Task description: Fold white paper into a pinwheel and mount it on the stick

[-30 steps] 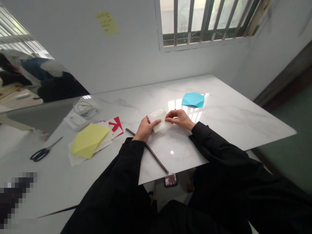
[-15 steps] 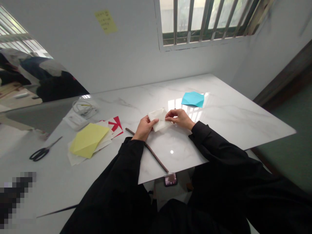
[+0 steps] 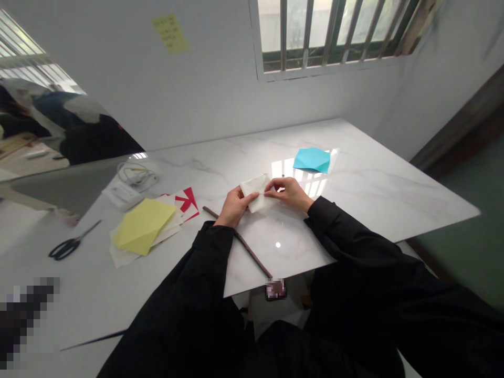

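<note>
A cream-white folded paper (image 3: pixel 258 203) is held above the marble-patterned table (image 3: pixel 354 205). My left hand (image 3: pixel 232 206) grips its left side, thumb on top and fingers underneath. With thumb and forefinger pinched together, my right hand (image 3: pixel 289 193) is on the paper's right part, close to the left thumb. The fingertips hide just what they pinch there. Beyond the right hand lies a blue folded paper (image 3: pixel 312 160). Under my left wrist a thin brown stick (image 3: pixel 254 254) runs slantwise toward the table's near edge.
To the left lie a yellow sheet (image 3: pixel 145 227) over white papers, red paper pieces (image 3: pixel 189 202), black-handled scissors (image 3: pixel 73 247) and a white box with a cable (image 3: pixel 123 194). A barred window (image 3: pixel 326 37) and a yellow note (image 3: pixel 170 33) are on the wall.
My right hand's fingertips have shifted slightly left across the paper, nearer my left thumb. The left thumb has moved a little to the right. Things on the table lie as before.
</note>
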`<state>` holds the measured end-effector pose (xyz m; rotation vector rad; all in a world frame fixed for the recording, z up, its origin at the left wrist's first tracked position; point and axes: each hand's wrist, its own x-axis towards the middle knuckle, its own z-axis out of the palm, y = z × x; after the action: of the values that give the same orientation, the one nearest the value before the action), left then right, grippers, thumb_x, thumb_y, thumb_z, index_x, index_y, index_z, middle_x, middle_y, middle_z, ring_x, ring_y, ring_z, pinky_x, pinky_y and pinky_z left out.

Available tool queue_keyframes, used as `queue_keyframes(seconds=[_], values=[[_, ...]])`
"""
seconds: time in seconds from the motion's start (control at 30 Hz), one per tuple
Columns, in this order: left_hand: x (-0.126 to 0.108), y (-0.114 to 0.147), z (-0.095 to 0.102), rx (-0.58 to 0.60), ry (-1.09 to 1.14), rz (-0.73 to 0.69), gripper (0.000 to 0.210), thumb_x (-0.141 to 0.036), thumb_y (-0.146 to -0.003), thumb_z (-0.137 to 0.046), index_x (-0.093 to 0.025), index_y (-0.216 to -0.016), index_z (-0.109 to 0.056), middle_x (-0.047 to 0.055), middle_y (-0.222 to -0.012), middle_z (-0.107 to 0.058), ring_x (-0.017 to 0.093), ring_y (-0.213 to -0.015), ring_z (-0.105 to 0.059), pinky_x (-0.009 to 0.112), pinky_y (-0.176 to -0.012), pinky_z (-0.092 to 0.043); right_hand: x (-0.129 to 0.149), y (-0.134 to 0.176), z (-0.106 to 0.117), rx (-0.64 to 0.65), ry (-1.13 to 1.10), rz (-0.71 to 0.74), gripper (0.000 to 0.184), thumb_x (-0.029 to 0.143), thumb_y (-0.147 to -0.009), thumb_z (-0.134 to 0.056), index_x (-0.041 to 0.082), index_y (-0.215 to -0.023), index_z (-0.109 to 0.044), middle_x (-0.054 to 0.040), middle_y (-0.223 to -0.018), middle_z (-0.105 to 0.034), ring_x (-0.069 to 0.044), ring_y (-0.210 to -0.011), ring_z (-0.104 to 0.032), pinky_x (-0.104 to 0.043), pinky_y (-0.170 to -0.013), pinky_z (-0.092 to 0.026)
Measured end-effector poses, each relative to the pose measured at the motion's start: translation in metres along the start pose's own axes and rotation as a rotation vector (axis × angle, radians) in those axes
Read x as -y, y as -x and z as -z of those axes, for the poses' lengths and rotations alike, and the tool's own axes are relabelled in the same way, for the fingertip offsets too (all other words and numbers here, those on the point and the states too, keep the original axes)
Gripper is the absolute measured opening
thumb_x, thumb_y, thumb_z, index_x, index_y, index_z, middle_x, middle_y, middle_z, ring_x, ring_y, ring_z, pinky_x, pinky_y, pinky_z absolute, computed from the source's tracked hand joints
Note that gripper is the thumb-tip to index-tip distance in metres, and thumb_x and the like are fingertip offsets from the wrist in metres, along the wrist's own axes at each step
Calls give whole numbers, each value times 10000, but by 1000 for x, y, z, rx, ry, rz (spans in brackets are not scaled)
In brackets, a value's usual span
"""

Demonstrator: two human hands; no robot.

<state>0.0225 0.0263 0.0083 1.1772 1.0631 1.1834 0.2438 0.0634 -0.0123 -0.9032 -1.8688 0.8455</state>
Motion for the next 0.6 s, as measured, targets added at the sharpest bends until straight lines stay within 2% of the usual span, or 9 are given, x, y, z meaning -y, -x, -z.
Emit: queue_keyframes(seconds=[0.6], values=[[2,0,2,-34,-35,-17,658,-416,-581,-1030,-109,-1118,-805,139,-1103,-848,313,-982,-772,392,-895,-589,7,3,-6,-32,-5,16,164,370,-910,-852,206,-904,-840,-18,-847,-786,-142,-708,-590,-292,-713,-491]])
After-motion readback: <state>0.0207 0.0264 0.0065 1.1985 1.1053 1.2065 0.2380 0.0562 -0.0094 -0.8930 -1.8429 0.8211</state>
